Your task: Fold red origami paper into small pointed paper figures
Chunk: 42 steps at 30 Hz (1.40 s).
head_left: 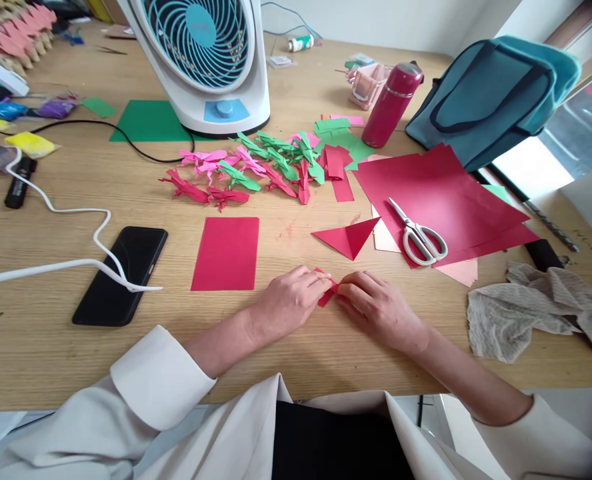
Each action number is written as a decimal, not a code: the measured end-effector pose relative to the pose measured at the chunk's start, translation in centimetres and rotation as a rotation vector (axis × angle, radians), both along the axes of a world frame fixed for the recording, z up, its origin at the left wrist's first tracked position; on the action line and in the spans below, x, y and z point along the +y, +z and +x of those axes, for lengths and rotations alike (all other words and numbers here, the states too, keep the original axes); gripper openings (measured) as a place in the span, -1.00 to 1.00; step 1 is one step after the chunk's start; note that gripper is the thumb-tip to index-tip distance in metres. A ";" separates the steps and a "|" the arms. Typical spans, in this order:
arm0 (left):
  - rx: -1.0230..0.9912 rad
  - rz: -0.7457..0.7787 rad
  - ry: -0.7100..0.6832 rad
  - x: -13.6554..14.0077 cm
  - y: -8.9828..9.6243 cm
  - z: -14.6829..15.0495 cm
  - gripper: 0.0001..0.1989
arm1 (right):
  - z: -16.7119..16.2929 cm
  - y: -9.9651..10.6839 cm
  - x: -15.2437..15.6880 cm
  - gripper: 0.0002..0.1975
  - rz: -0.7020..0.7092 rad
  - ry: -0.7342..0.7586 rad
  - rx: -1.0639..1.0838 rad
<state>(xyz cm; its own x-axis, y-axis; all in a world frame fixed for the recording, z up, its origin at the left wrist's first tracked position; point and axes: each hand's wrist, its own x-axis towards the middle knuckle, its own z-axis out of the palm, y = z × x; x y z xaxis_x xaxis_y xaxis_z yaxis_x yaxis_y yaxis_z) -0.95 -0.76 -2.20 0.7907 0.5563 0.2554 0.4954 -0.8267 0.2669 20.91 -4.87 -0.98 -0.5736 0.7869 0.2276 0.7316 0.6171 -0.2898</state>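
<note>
Between my two hands is a small folded piece of red paper (327, 297), partly hidden by the fingers. My left hand (296, 293) is closed on its left side, and my right hand (373, 303) pinches its right edge. Just beyond them lies a red paper triangle (351, 239) with a crease down its middle. A red paper rectangle (226, 253) rests flat to the left of my hands. Farther back sits a cluster of folded paper figures (276, 163) in green, pink and red.
White-handled scissors (423, 243) lie on large red sheets (456, 200) at the right. A black phone (121, 277) and white cable (51, 267) are at the left. Behind stand a fan (221, 100), a red bottle (391, 107) and a teal bag (491, 93). A crumpled cloth (506, 327) is near the right.
</note>
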 end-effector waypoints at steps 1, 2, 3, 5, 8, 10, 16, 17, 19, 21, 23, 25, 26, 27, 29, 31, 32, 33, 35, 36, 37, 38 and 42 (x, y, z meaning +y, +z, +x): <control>-0.009 -0.014 0.008 0.0 0.1 0.1 -0.70 | 0.0 -0.2 0.1 -0.91 0.021 0.007 0.002; -0.019 -0.030 0.016 0.0 0.1 0.2 -0.71 | 0.0 -0.4 0.1 -0.91 0.036 0.010 0.007; -0.027 -0.048 0.024 0.0 0.2 0.3 -0.71 | 0.0 -0.5 0.1 -0.92 0.046 0.009 0.016; -0.038 -0.085 0.038 0.1 0.4 0.5 -0.73 | 0.0 -0.8 0.0 -0.93 0.049 0.002 0.042; -0.039 -0.135 0.053 0.3 0.6 0.9 -0.81 | -0.1 -0.9 0.0 -0.95 0.018 -0.030 0.103; -0.033 -0.169 0.061 0.5 0.6 1.1 -0.86 | -0.3 -0.8 0.0 -0.95 -0.026 -0.067 0.157; -0.076 -0.244 0.072 0.9 0.5 1.6 -0.89 | -0.6 -0.4 0.0 -0.93 -0.178 -0.159 0.287; -0.088 -0.252 0.070 1.0 0.5 1.6 -0.87 | -0.6 -0.3 -0.1 -0.92 -0.195 -0.169 0.302; -0.111 -0.259 0.066 1.0 0.5 1.6 -0.86 | -0.6 -0.3 -0.2 -0.92 -0.226 -0.191 0.326; -0.129 -0.268 0.072 1.0 0.5 1.6 -0.86 | -0.6 -0.3 -0.2 -0.92 -0.238 -0.212 0.352; -0.143 -0.290 0.090 1.0 0.4 1.6 -0.88 | -0.7 -0.4 -0.2 -0.92 -0.245 -0.233 0.366; -0.148 -0.316 0.114 1.1 0.3 1.7 -0.91 | -0.7 -0.4 -0.2 -0.92 -0.260 -0.248 0.362; -0.147 -0.325 0.125 1.1 0.2 1.7 -0.93 | -0.8 -0.4 -0.2 -0.92 -0.269 -0.253 0.356; -0.145 -0.331 0.133 1.1 0.2 1.7 -0.94 | -0.8 -0.3 -0.1 -0.93 -0.277 -0.256 0.351; -0.143 -0.338 0.145 1.1 0.1 1.8 -0.95 | -0.9 -0.3 -0.1 -0.93 -0.288 -0.266 0.346; -0.150 -0.343 0.147 1.1 0.1 1.8 -0.95 | -1.0 -0.3 0.0 -0.92 -0.294 -0.279 0.347; -0.157 -0.344 0.144 1.1 0.1 1.8 -0.94 | -1.0 -0.4 0.0 -0.91 -0.294 -0.285 0.349; -0.166 -0.343 0.143 1.1 0.1 1.8 -0.93 | -1.0 -0.4 0.0 -0.91 -0.291 -0.293 0.353; -0.182 -0.341 0.136 1.1 0.1 1.9 -0.92 | -1.1 -0.4 0.1 -0.91 -0.281 -0.314 0.358; -0.186 -0.340 0.134 1.1 0.2 1.9 -0.91 | -1.1 -0.3 0.1 -0.90 -0.279 -0.324 0.356; -0.188 -0.339 0.133 1.1 0.2 1.9 -0.91 | -1.1 -0.3 0.2 -0.89 -0.279 -0.333 0.352; -0.189 -0.339 0.133 1.0 0.3 2.0 -0.90 | -1.2 -0.2 0.2 -0.88 -0.280 -0.338 0.348; -0.195 -0.343 0.142 0.9 0.4 2.2 -0.89 | -1.2 0.0 0.3 -0.82 -0.273 -0.321 0.339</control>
